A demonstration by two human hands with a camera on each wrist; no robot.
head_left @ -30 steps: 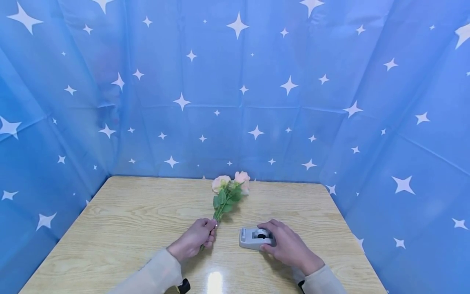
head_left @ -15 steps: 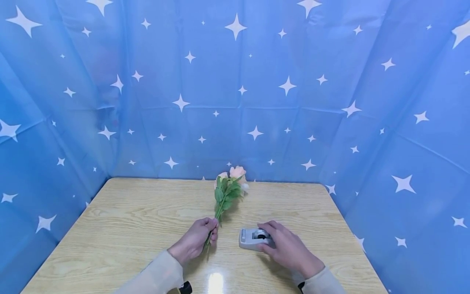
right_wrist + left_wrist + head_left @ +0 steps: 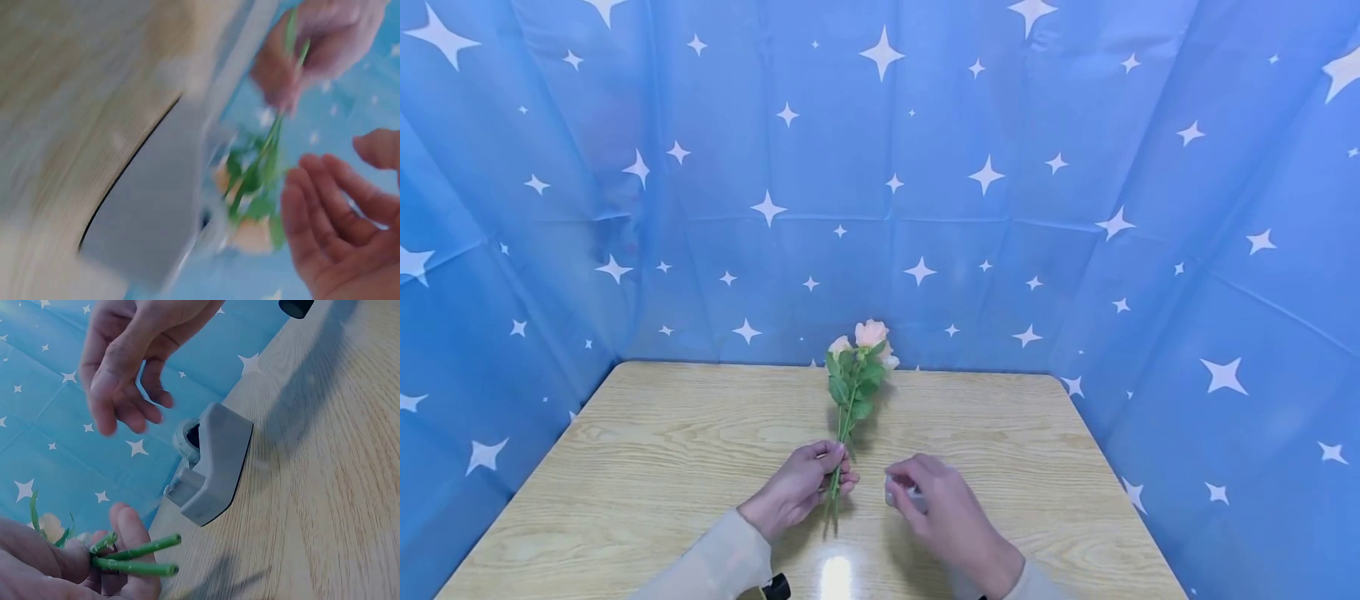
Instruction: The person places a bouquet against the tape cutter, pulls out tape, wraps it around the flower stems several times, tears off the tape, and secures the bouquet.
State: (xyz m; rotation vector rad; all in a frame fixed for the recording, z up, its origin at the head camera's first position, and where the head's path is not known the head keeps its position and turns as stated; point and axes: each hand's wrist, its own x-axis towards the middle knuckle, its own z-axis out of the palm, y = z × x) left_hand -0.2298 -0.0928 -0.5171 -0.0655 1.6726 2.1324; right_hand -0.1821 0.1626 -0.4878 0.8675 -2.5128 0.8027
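Note:
My left hand (image 3: 797, 490) pinches a small bunch of pale pink roses (image 3: 871, 335) by the green stems. The blooms point away from me, and the cut stem ends (image 3: 140, 565) poke out past the fingers in the left wrist view. To the right, a grey tape dispenser (image 3: 222, 465) with a roll of tape (image 3: 186, 440) stands on the table. My right hand (image 3: 951, 517) is above it, fingers loosely bent, and hides most of it in the head view. In the right wrist view that hand's fingers (image 3: 325, 212) are apart from the dispenser and hold nothing.
The wood-grain table (image 3: 700, 425) reaches back to a blue curtain (image 3: 820, 167) with white stars, which also hangs on both sides. A bright light reflection (image 3: 836, 577) shows near the front of the table.
My right hand has let go of the tape dispenser and moved left over it. My left hand has tilted the roses more upright, and more of the stems shows below it.

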